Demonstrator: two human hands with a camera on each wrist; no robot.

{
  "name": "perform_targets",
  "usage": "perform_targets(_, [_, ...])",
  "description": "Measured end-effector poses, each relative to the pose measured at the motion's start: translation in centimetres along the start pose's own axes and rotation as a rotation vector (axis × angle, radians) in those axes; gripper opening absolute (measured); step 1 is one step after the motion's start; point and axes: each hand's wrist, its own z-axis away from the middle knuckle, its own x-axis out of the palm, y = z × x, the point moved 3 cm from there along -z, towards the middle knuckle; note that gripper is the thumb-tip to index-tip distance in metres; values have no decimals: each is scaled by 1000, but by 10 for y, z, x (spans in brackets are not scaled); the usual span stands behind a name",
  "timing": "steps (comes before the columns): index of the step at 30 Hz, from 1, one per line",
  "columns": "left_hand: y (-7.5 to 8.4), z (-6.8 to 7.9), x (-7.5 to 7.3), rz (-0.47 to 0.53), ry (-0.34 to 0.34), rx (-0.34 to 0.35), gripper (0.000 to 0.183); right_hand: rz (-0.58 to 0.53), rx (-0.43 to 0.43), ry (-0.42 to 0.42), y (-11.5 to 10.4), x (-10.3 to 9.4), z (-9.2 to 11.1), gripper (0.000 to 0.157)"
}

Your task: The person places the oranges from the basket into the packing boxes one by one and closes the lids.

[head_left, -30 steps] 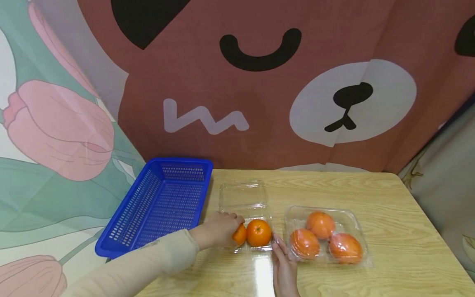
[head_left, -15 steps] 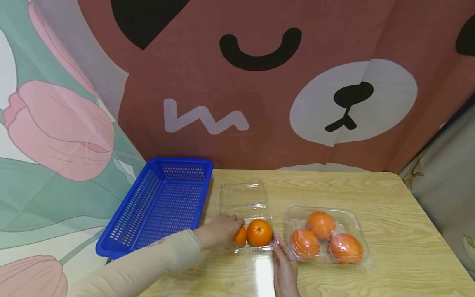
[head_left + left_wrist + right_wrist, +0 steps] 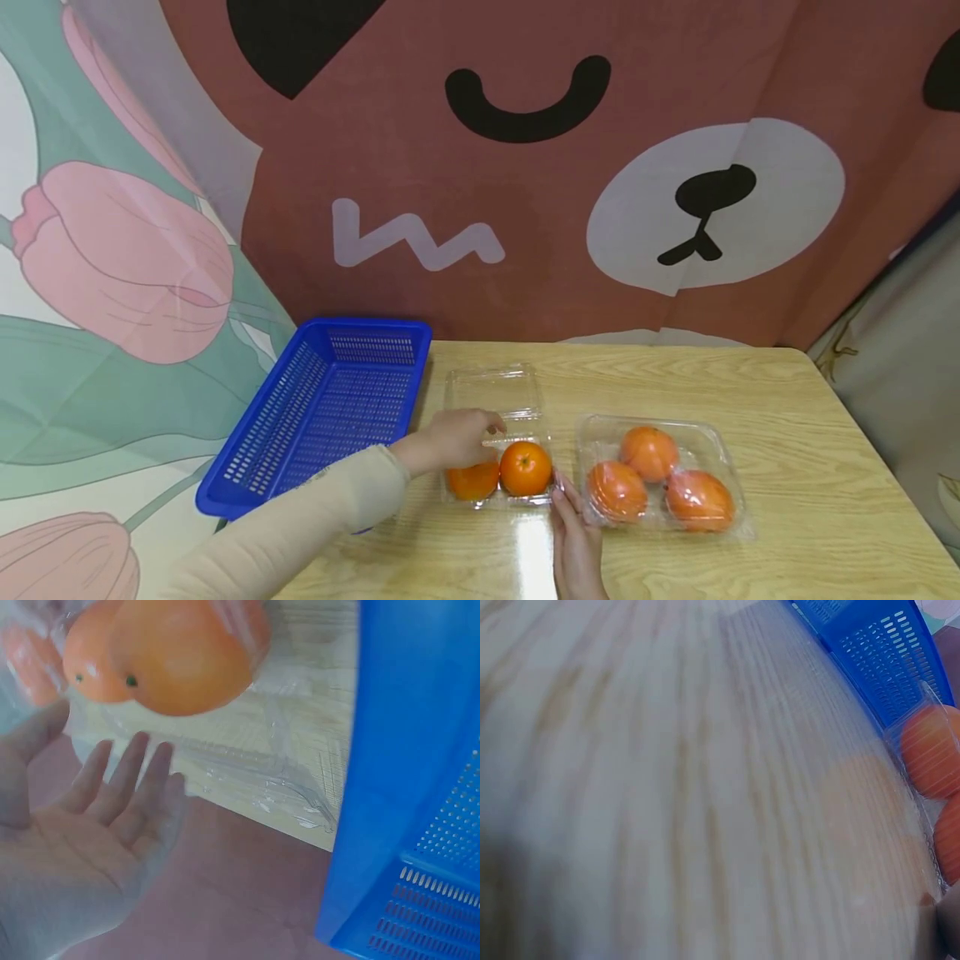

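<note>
In the head view, two oranges [image 3: 526, 468] sit side by side in a small clear plastic clamshell box [image 3: 501, 502], its lid [image 3: 493, 392] folded open toward the back. My left hand [image 3: 459, 438] is over the left orange [image 3: 472, 483] and covers its upper part. In the left wrist view, the left hand [image 3: 90, 817] has its fingers spread loosely, apart from the oranges [image 3: 187, 660] and holding nothing. With fingers extended, my right hand [image 3: 577, 542] rests against the right side of the box. Only a sliver of it shows in the right wrist view.
A blue perforated basket [image 3: 414, 400] stands on the left. To the right, a closed clear box [image 3: 716, 450] holds three orange-red round fruits [image 3: 648, 454]. All stand on a wood-grain table [image 3: 810, 467], with a printed cloth [image 3: 540, 192] behind.
My left hand has let go of the left orange and lifted up and back, so more of that orange shows in the box. The right hand has stayed at the box's side.
</note>
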Motion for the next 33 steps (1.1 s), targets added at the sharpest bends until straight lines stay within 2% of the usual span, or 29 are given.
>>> perform_targets(5, [-5,-10,-15,201,122,-41,27,1,-2,-8,-1,1,1,34])
perform_targets(12, [-22,-24,-26,457,262,-150,23,6,22,-17,-1,1,1,34])
perform_targets(17, [-30,-39,-34,556,353,-197,22,11,2,-23,1,-1,0,32])
perform_targets(21, [-37,-50,-36,612,374,-276,26,8,-15,-26,2,-2,0,33])
perform_targets(24, [-44,-57,-32,641,342,-347,31,17,-9,-25,2,-2,-1,36])
perform_targets(28, [-52,-63,-23,624,288,-396,39,33,7,-10,2,-2,-1,40])
perform_targets(33, [-57,-66,-15,567,314,-491,45,36,20,-2,2,-2,0,38])
